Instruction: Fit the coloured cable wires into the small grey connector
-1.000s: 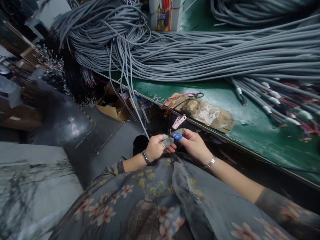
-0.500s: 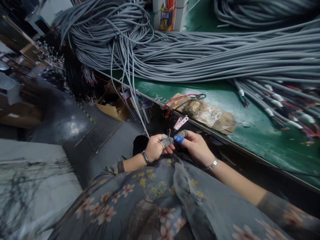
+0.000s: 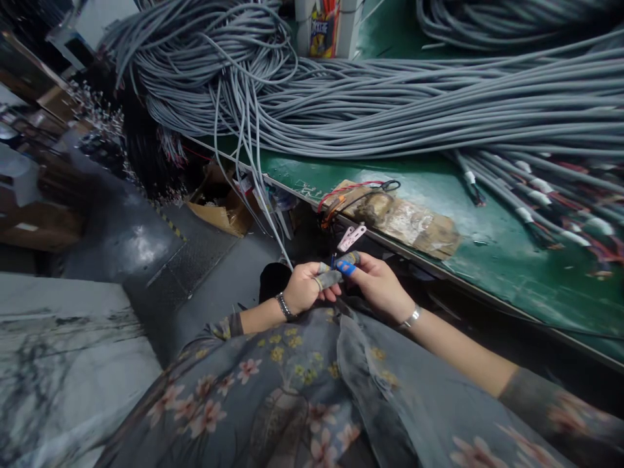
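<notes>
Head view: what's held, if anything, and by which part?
The left hand holds a slim grey cable near its end, where thin blue wires show; whether the right hand pinches them is unclear.

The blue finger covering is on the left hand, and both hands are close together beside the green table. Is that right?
No: the head view shows the blue finger covering on the right hand, not the left hand. Both hands are indeed close together beside the green table.

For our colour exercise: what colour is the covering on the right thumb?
Blue; the thumb covering shows best in the head view.
</notes>
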`<state>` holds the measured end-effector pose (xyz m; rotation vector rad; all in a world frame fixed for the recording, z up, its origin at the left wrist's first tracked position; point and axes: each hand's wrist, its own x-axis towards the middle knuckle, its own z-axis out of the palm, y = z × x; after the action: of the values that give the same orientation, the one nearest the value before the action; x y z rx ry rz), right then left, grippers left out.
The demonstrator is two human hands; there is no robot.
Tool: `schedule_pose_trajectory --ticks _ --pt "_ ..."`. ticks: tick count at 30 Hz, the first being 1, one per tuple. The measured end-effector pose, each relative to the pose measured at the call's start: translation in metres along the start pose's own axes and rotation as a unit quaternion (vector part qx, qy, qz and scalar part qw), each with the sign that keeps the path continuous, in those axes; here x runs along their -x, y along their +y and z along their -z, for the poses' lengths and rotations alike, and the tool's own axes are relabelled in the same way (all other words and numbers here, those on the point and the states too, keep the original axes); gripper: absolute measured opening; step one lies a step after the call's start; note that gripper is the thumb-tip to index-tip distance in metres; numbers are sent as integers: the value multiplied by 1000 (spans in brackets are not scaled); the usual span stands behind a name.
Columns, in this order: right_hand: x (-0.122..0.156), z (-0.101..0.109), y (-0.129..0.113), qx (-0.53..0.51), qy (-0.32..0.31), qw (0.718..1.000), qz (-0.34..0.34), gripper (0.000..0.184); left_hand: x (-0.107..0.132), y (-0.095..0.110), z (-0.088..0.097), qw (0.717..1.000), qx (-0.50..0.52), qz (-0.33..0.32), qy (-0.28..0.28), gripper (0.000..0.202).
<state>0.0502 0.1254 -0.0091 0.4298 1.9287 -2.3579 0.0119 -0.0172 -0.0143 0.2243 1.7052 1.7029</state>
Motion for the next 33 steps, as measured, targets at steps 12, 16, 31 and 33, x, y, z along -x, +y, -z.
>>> schedule_pose_trajectory --ticks 12,16,31,33 --pt "-22 18 -8 -183 -29 977 -101 55 -8 14 16 985 105 77 -117 56" --pt "-31 11 -13 -167 -37 983 -64 47 -18 18 11 975 153 83 -142 58" --pt "-37 3 -4 -178 5 984 -25 52 -28 11 6 973 170 93 -128 50" --pt "-36 4 -3 -160 -2 987 -19 52 -27 10 6 974 165 94 -125 51"
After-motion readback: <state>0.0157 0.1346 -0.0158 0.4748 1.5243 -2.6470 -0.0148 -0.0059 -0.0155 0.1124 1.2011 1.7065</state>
